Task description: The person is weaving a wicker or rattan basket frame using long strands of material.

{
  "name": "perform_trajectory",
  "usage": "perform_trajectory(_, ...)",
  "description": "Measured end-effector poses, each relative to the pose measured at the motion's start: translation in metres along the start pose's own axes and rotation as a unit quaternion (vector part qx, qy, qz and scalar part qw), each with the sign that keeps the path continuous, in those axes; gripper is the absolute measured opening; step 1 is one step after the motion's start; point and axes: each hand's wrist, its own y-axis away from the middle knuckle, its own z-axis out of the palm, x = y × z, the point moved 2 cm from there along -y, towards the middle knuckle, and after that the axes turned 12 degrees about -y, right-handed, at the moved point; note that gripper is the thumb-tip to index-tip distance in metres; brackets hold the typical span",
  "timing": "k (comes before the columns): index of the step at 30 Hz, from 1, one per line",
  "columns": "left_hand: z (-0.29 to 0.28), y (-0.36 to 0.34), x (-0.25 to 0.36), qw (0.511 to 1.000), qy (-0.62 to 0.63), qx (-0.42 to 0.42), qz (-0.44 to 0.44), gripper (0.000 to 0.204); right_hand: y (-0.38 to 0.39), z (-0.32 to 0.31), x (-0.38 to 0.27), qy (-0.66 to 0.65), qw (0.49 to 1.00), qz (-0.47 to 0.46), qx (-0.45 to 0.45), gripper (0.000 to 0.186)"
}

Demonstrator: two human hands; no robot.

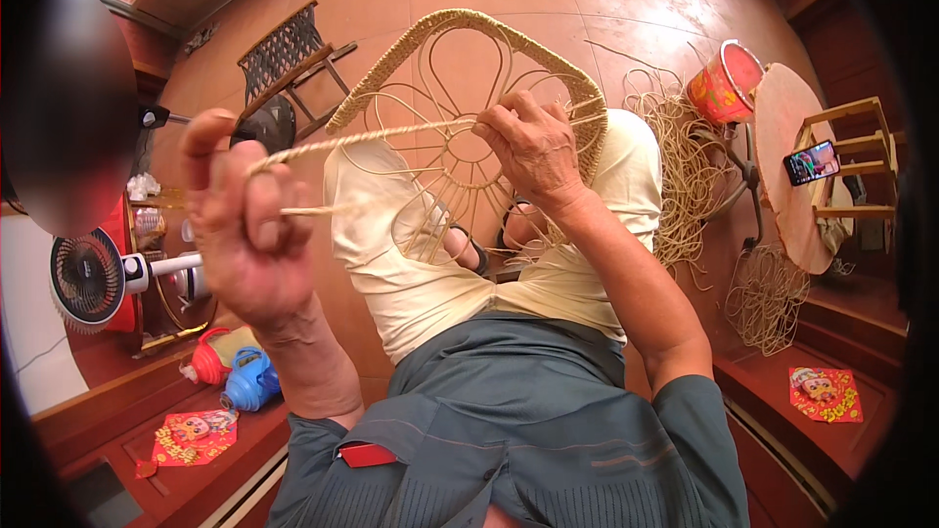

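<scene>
On my lap rests a woven frame (453, 20) with a braided straw-coloured rim and thin looped spokes meeting at a small central ring. My right hand (533, 145) is closed over its right half, pinching a pale twisted cord (381, 135). The cord runs taut leftward to my raised left hand (256, 225), where it loops round the curled fingers. A short cord end sticks out below that hand. Motion blurs the left fingertips a little.
Loose cord (675, 176) lies heaped on the floor right of my knee, near a red bucket (724, 83). A round table (794, 176) holds a phone (812, 163) against a wooden rack. Left are a folding stool (293, 64), a fan (90, 277) and a blue jug (251, 378).
</scene>
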Motion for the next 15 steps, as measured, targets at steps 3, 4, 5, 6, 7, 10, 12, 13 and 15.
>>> perform_trajectory(3,0.006,-0.007,-0.009,1.000,0.012,0.002,-0.019,0.048,-0.002,0.003,-0.002,-0.046,0.998,0.037,0.022,0.010)
perform_trajectory(4,0.010,-0.009,-0.022,0.998,-0.006,-0.006,-0.057,0.050,-0.003,0.002,-0.002,-0.083,0.994,0.062,0.038,0.010)
perform_trajectory(5,0.013,-0.007,-0.036,0.995,-0.040,-0.004,-0.095,0.046,-0.003,0.003,-0.002,-0.083,0.994,0.062,0.040,0.010)
perform_trajectory(6,0.010,-0.007,-0.052,0.989,-0.062,-0.005,-0.137,0.043,-0.003,0.002,-0.004,-0.088,0.993,0.066,0.039,0.008)
perform_trajectory(7,0.007,-0.003,-0.070,0.988,-0.039,-0.017,-0.151,0.042,-0.003,0.002,-0.005,-0.092,0.993,0.069,0.038,0.007)
perform_trajectory(10,0.011,0.017,-0.119,0.976,-0.034,-0.001,-0.217,0.038,0.000,0.003,-0.002,-0.069,0.996,0.040,0.029,0.008)
perform_trajectory(12,0.021,0.031,-0.139,0.947,0.000,0.011,-0.320,0.038,0.002,0.003,-0.002,-0.050,0.998,0.040,0.020,0.009)
perform_trajectory(13,0.020,0.036,-0.150,0.947,0.000,0.014,-0.320,0.038,0.002,0.002,-0.003,-0.030,0.999,0.039,0.012,0.010)
perform_trajectory(15,0.023,0.043,-0.165,0.942,-0.042,-0.024,-0.332,0.040,0.003,0.002,-0.003,-0.024,0.999,0.038,0.002,0.010)
